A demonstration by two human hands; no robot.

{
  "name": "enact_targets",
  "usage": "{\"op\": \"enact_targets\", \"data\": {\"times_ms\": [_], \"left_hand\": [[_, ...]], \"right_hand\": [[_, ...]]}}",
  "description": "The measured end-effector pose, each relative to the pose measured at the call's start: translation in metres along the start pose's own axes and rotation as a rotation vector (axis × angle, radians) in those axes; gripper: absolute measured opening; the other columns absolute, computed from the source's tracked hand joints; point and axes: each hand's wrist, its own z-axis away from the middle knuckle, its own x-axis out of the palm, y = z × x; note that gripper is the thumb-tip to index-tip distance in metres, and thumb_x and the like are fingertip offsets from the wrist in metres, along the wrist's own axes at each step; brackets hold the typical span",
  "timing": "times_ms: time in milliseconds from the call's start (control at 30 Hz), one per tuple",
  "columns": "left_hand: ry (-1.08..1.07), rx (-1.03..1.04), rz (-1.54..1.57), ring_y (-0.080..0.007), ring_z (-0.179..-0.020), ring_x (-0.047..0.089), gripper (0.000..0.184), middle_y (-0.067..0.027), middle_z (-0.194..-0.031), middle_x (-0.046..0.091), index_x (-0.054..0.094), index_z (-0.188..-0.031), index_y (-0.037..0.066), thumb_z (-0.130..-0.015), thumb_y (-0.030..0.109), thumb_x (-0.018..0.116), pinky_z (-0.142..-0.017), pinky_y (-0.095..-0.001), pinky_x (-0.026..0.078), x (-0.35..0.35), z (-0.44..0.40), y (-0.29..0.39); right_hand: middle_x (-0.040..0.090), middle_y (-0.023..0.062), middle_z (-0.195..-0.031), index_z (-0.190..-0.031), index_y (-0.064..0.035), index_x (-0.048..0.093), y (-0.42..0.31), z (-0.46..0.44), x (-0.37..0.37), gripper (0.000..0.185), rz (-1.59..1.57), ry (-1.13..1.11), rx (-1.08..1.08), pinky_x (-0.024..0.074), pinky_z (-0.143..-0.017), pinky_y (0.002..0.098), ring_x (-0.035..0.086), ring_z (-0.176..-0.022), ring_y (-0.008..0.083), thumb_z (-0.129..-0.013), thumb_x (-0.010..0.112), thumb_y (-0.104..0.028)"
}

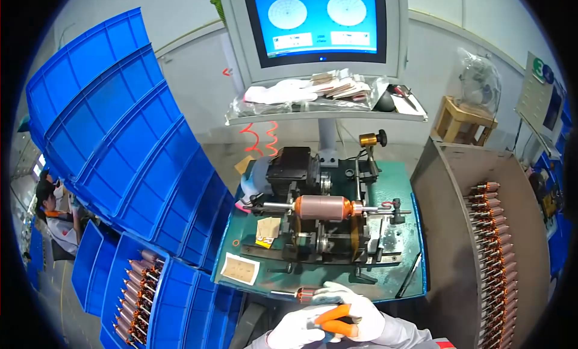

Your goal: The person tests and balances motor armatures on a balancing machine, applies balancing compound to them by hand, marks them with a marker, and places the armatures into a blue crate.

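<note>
Both hands wear white gloves and meet at the bottom centre. My left hand [298,329] is against my right hand, its fingers mostly hidden. My right hand [360,313] has bent fingers with orange coverings, closed on something I cannot make out. Just above the hands, a small rotor [305,295] lies at the bench's front edge, its right end by the gloved fingers; whether they grip it is unclear. A larger copper-coloured rotor [323,207] rests horizontally across the supports of the machine [295,174] on the green bench [397,228].
Stacked blue bins [129,138] rise at left, above a bin of rotors [135,295]. A grey box [448,186] holding rows of rotors [497,259] is at right. A monitor [319,24] and cluttered shelf [277,113] stand behind. Another person [60,225] sits far left.
</note>
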Motion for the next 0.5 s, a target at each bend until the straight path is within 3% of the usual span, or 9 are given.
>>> {"op": "enact_targets", "data": {"times_ms": [67,133,167,200,233,333,400,467,500], "left_hand": [[-0.002,-0.027,0.417,-0.0245,-0.116,0.062,0.061,-0.0187,-0.135,0.058,0.048,-0.141,-0.003,-0.092,0.026,0.071,-0.105,-0.0388,0.048,0.018,-0.002,0.01],[0.024,0.051,0.234,-0.0234,-0.095,0.065,0.039,-0.0133,-0.105,0.064,0.055,-0.127,0.002,-0.097,0.024,0.063,-0.075,-0.0324,0.053,0.025,-0.004,0.006],[-0.085,0.081,0.412,-0.0242,-0.096,0.063,0.033,-0.0151,-0.113,0.059,0.059,-0.122,0.0,-0.095,0.018,0.065,-0.079,-0.0336,0.051,0.008,-0.002,-0.017],[-0.194,0.112,0.588,-0.0249,-0.096,0.06,0.026,-0.0169,-0.12,0.054,0.063,-0.116,-0.002,-0.093,0.011,0.067,-0.082,-0.0349,0.048,-0.01,-0.002,-0.04],[-0.063,0.144,0.666,-0.0208,-0.083,0.053,0.019,-0.015,-0.103,0.051,0.063,-0.105,-0.002,-0.094,0.013,0.065,-0.07,-0.031,0.042,0.011,-0.002,0.003],[0.083,0.297,0.204,-0.0226,-0.08,0.065,0.03,-0.0224,-0.111,0.062,0.062,-0.11,-0.007,-0.101,0.022,0.058,-0.063,-0.027,0.048,-0.027,-0.013,-0.001],[0.173,0.194,-0.095,-0.0206,-0.073,0.068,0.034,-0.0227,-0.104,0.069,0.062,-0.118,-0.008,-0.104,0.021,0.054,-0.06,-0.0252,0.051,-0.019,-0.021,0.066],[0.404,0.291,-0.034,-0.0187,-0.07,0.07,0.039,-0.0167,-0.093,0.074,0.061,-0.127,-0.006,-0.105,0.025,0.054,-0.057,-0.025,0.051,0.004,-0.047,0.096],[0.343,0.258,-0.414,-0.0198,-0.071,0.071,0.043,-0.0143,-0.092,0.074,0.06,-0.131,-0.003,-0.102,0.029,0.06,-0.057,-0.0272,0.052,-0.002,-0.055,0.118]], "right_hand": [[0.061,0.0176,-0.134,-0.137,-0.002,0.057,-0.003,0.004,0.001,0.049,-0.116,0.085,0.103,0.04,-0.11,0.0458,0.058,-0.127,0.0292,-0.092,0.072,-0.013],[0.061,0.0172,-0.135,-0.148,-0.0019,0.045,-0.005,0.014,0.007,0.061,-0.501,0.221,0.378,0.0413,-0.11,0.0441,0.058,-0.126,0.0267,-0.094,0.069,-0.011],[0.061,0.0163,-0.135,-0.157,-0.0036,0.028,-0.007,0.007,0.003,0.072,-0.846,0.279,0.312,0.0437,-0.108,0.0418,0.058,-0.126,0.0251,-0.097,0.066,-0.014],[0.062,0.0166,-0.133,-0.153,-0.0045,0.038,-0.004,0.003,0.0,0.064,-0.89,0.367,0.318,0.0475,-0.103,0.038,0.062,-0.121,0.0266,-0.096,0.066,-0.018],[0.063,0.017,-0.132,-0.149,-0.0053,0.043,0.005,-0.002,-0.011,0.061,-0.495,0.235,0.455,0.0492,-0.1,0.0376,0.064,-0.119,0.0282,-0.095,0.067,-0.021],[0.066,0.0192,-0.121,-0.132,-0.0064,0.057,0.047,-0.011,-0.009,0.055,0.439,0.032,0.309,0.0548,-0.09,0.043,0.067,-0.108,0.0339,-0.087,0.074,-0.033],[0.066,0.0178,-0.111,-0.122,-0.0059,0.06,0.058,-0.025,0.002,0.052,0.618,-0.376,0.453,0.0554,-0.084,0.0465,0.068,-0.1,0.0337,-0.083,0.076,-0.037],[0.066,0.0145,-0.101,-0.111,-0.0071,0.062,0.047,-0.029,0.02,0.047,0.684,-0.433,0.542,0.0556,-0.077,0.0476,0.069,-0.094,0.0329,-0.078,0.079,-0.035],[0.066,0.0134,-0.098,-0.105,-0.0073,0.064,0.055,-0.027,0.032,0.045,0.791,-0.416,0.475,0.0554,-0.077,0.0452,0.069,-0.093,0.0321,-0.072,0.083,-0.031]]}}
